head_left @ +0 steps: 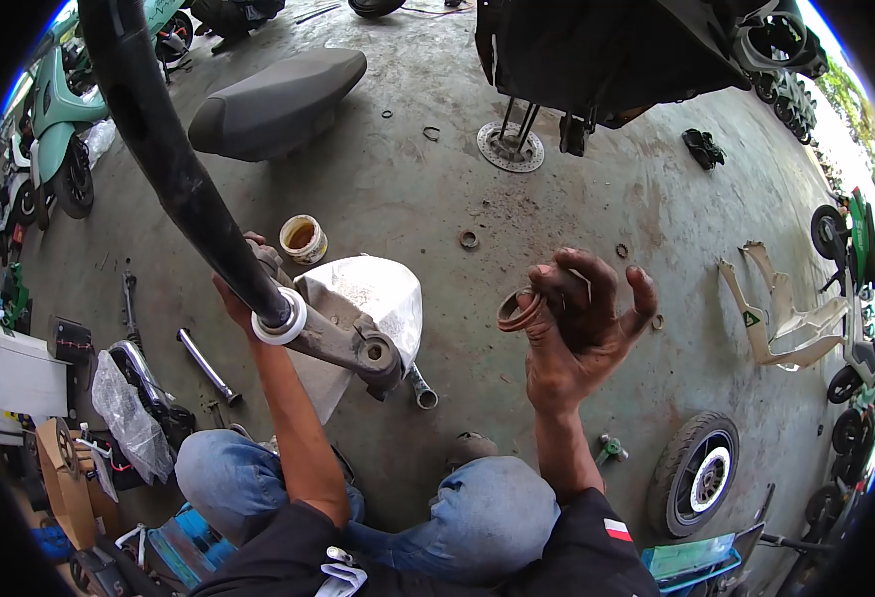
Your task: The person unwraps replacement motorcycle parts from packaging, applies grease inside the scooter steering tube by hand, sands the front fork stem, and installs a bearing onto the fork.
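My right hand (582, 333) is raised over the floor, pinching a greasy metal bearing ring (519, 310) between thumb and index finger, with the other fingers spread. My left hand (235, 300) is wrapped round the lower clamp of a black steering stem (174, 174), most of its fingers hidden behind the metal. The stem leans up to the left, and a white ring (280, 316) sits around its base. Below the clamp arm (343, 333) lies a white sheet or bag (383, 289). Just beyond stands a small tub of amber grease (303, 239).
A scooter seat (278, 104) lies ahead on the left. A brake disc (510, 147) stands under a black scooter body (607, 50). Small rings, including one (468, 239), lie on the floor. A wheel (694, 476) and cream panels (786, 308) are at right; a metal tube (209, 366) is at left.
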The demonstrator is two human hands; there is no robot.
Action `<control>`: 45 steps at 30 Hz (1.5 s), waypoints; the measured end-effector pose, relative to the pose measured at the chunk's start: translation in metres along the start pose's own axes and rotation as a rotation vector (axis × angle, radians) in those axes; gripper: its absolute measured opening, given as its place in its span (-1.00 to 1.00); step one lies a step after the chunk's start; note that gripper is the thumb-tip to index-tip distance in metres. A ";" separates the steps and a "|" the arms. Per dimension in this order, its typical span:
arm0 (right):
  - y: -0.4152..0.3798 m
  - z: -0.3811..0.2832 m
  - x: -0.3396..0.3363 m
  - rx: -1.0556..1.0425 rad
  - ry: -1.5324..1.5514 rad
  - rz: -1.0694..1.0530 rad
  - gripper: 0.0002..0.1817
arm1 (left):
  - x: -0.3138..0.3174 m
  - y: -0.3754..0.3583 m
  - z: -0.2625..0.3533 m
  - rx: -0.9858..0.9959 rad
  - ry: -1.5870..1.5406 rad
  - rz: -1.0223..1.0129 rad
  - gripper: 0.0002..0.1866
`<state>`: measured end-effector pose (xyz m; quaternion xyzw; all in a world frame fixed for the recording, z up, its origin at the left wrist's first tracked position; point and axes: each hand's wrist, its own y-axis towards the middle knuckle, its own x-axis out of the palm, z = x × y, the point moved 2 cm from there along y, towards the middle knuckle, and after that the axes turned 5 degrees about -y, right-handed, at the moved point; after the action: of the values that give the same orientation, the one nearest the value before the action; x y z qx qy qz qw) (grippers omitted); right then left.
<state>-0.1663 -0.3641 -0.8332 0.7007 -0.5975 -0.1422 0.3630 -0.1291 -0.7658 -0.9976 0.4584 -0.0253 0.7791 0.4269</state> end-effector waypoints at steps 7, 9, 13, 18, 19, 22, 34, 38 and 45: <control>0.007 0.011 0.016 0.532 -0.099 -0.091 -0.66 | 0.012 -0.009 0.003 -0.003 0.073 0.074 -0.48; -0.007 0.041 0.008 0.828 -0.212 -0.309 -0.63 | 0.013 -0.014 0.002 -0.063 0.121 0.108 -0.52; -0.079 0.119 -0.034 1.375 -0.025 -0.388 -0.53 | 0.034 -0.025 -0.017 0.273 0.543 0.425 -0.48; -0.024 0.088 -0.017 1.232 0.108 -0.140 -0.62 | 0.088 -0.015 0.020 0.105 0.296 0.193 -0.38; 0.005 0.067 -0.004 1.123 0.165 -0.087 -0.66 | 0.094 -0.016 0.023 0.115 0.320 0.220 -0.38; 0.094 -0.006 0.051 0.611 0.060 -0.214 -0.69 | 0.103 -0.020 0.025 0.131 0.305 0.263 -0.38; 0.215 -0.130 0.214 -0.144 0.045 -0.469 -0.22 | 0.096 -0.027 0.032 -0.006 0.304 0.188 -0.48; 0.206 -0.127 0.204 0.002 0.374 -0.641 0.05 | 0.097 -0.018 0.029 0.009 0.277 0.204 -0.47; 0.165 -0.104 0.204 0.170 0.232 -0.489 0.07 | 0.094 -0.015 0.026 0.095 0.344 0.181 -0.45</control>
<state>-0.1719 -0.5241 -0.6007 0.8635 -0.3750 -0.0936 0.3241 -0.1209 -0.7070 -0.9190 0.3340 0.0437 0.8815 0.3308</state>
